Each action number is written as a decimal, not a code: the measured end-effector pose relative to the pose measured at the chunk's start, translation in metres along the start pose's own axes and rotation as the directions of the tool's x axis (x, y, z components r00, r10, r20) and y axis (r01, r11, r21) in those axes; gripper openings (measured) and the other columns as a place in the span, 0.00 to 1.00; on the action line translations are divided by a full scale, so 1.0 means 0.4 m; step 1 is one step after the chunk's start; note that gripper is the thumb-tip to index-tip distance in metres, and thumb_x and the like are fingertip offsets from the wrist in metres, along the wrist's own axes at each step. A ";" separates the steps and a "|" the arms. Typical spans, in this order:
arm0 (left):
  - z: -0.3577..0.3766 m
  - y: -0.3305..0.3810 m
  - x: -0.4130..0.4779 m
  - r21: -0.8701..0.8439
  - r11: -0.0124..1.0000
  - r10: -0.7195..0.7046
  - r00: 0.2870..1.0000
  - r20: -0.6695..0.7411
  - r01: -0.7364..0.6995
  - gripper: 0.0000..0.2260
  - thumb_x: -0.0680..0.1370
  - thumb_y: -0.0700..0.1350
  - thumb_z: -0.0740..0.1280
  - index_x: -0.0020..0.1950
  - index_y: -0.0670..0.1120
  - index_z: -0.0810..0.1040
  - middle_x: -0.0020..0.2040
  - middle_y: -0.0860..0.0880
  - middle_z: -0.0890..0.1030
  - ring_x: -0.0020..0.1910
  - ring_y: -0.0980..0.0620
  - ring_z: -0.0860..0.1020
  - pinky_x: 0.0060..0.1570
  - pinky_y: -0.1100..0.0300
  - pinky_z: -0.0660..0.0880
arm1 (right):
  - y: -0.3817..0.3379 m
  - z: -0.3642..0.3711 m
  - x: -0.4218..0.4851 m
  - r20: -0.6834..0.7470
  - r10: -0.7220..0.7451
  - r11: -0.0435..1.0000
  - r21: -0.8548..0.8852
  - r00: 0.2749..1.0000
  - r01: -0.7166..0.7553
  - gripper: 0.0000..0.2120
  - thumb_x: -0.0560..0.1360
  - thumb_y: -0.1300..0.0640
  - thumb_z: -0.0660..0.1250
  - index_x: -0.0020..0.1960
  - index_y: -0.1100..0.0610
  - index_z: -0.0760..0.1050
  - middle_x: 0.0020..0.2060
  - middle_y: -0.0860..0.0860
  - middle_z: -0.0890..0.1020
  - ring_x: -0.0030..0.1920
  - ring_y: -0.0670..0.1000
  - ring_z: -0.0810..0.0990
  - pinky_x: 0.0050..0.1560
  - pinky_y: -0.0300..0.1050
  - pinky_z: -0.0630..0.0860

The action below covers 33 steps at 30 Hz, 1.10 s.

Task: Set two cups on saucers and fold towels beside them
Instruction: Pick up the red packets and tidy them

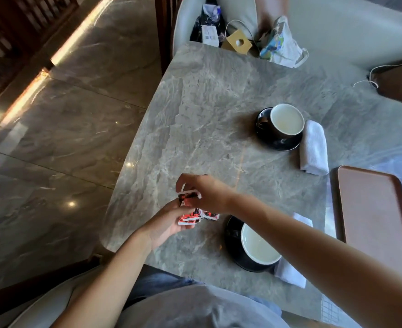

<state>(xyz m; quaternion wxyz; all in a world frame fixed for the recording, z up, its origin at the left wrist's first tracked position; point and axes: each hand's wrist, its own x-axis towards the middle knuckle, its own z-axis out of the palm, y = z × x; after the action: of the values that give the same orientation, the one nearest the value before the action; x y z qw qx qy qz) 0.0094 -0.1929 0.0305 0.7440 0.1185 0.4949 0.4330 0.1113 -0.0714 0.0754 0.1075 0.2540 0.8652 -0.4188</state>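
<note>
Grey veined marble table [214, 95] carries two black cups, white inside, on black saucers: the far cup [286, 120] beside a folded white ribbed towel [313, 147], the near cup [259, 247] under the right forearm, its white towel [290, 272] alongside. Left of them, the right hand [207, 192] pinches one small red-and-white packet [189, 193]; the left hand [169, 221] cups several more [188, 218]. A brown rectangular tray [372, 218] lies right.

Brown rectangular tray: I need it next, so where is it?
The brown rectangular tray lies at the marble table's right edge, beside both folded white towels.
</note>
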 end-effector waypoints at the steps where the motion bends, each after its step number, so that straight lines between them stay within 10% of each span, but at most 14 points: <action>1: 0.001 -0.003 0.000 -0.009 1.000 0.021 1.000 -0.023 -0.021 0.13 0.72 0.40 0.69 0.56 0.47 0.78 0.49 0.47 0.84 0.50 0.49 0.81 0.48 0.59 0.78 | 0.001 0.006 0.001 -0.002 -0.020 0.999 -0.038 1.000 0.020 0.15 0.71 0.62 0.67 0.55 0.51 0.74 0.48 0.51 0.80 0.47 0.49 0.76 0.47 0.43 0.72; 6: -0.008 -0.005 0.008 -0.194 0.977 0.030 0.960 -0.280 -0.087 0.14 0.77 0.30 0.58 0.61 0.38 0.73 0.53 0.38 0.81 0.49 0.42 0.81 0.47 0.54 0.80 | 0.066 0.005 0.005 -0.166 0.162 0.987 0.044 0.973 -0.157 0.12 0.74 0.55 0.67 0.57 0.52 0.76 0.52 0.54 0.79 0.50 0.52 0.79 0.54 0.46 0.76; 10: -0.022 -0.007 0.016 -0.210 0.973 0.021 0.950 -0.312 -0.091 0.15 0.76 0.28 0.53 0.51 0.42 0.75 0.40 0.47 0.86 0.39 0.51 0.84 0.44 0.54 0.81 | 0.139 0.030 -0.036 -0.027 0.387 0.843 -0.395 0.922 -0.366 0.20 0.68 0.46 0.71 0.58 0.50 0.71 0.55 0.51 0.78 0.57 0.54 0.78 0.51 0.48 0.74; 15: -0.030 -0.010 0.026 -0.115 0.991 0.025 0.952 -0.305 -0.063 0.18 0.74 0.29 0.53 0.50 0.47 0.76 0.41 0.51 0.86 0.40 0.54 0.84 0.43 0.55 0.77 | 0.175 0.060 -0.053 -0.079 0.415 0.878 -0.225 0.906 -0.422 0.15 0.71 0.55 0.69 0.57 0.51 0.73 0.55 0.52 0.80 0.56 0.55 0.78 0.50 0.48 0.74; 23: -0.024 0.000 0.052 -0.185 0.983 -0.067 0.942 -0.328 0.005 0.11 0.78 0.52 0.58 0.46 0.49 0.78 0.35 0.52 0.85 0.34 0.54 0.83 0.46 0.56 0.74 | 0.115 -0.056 -0.040 -0.122 0.222 0.938 0.298 0.967 -0.178 0.06 0.73 0.69 0.67 0.49 0.67 0.77 0.38 0.53 0.79 0.38 0.44 0.77 0.44 0.42 0.72; 29: -0.002 0.007 0.054 -0.260 0.966 -0.035 0.983 -0.181 -0.013 0.12 0.76 0.54 0.60 0.51 0.50 0.79 0.46 0.50 0.85 0.46 0.52 0.82 0.48 0.54 0.76 | 0.032 -0.047 0.008 -0.100 0.093 0.992 0.093 0.991 -0.084 0.10 0.71 0.66 0.69 0.52 0.59 0.81 0.42 0.51 0.80 0.37 0.44 0.75 0.39 0.26 0.68; 33: -0.009 0.003 0.044 -0.265 0.964 -0.008 0.990 -0.142 -0.030 0.14 0.76 0.54 0.61 0.55 0.51 0.79 0.49 0.50 0.85 0.48 0.54 0.83 0.48 0.55 0.77 | 0.043 -0.020 0.017 -0.125 0.205 0.977 0.078 0.971 -0.196 0.11 0.69 0.60 0.73 0.50 0.56 0.79 0.43 0.54 0.83 0.40 0.47 0.76 0.38 0.37 0.67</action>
<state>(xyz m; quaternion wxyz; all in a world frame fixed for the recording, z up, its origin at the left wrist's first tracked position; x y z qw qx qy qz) 0.0082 -0.1795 0.0185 0.7137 -0.0106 0.4831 0.5071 0.1147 -0.0537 0.0663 0.0832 0.3706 0.8262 -0.4161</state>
